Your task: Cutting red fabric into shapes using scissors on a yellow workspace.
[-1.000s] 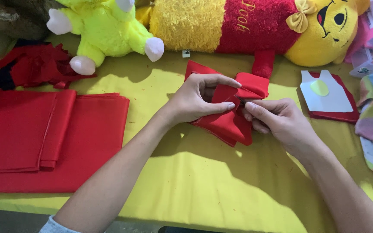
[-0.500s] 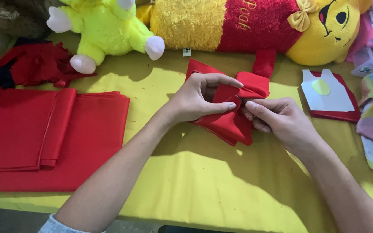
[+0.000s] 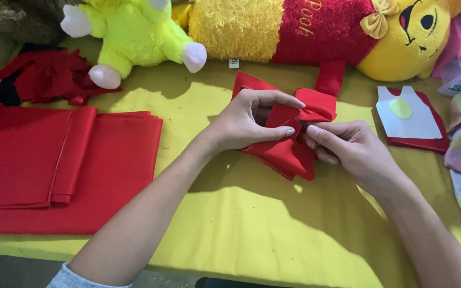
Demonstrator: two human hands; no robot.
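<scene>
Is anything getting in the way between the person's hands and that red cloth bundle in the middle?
Nothing visible does. The left hand and right hand both already pinch the red cloth bundle directly, on the yellow table. The plush toys lie behind it, apart.

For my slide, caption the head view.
Left hand and right hand pinch a folded red fabric bow above a yellow tablecloth.

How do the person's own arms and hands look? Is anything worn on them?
Both forearms are bare. The left hand and right hand wear no gloves, rings or watch that I can see. Only a light grey-blue sleeve edge shows near the left elbow. Fingernails look short and unpainted.
</scene>
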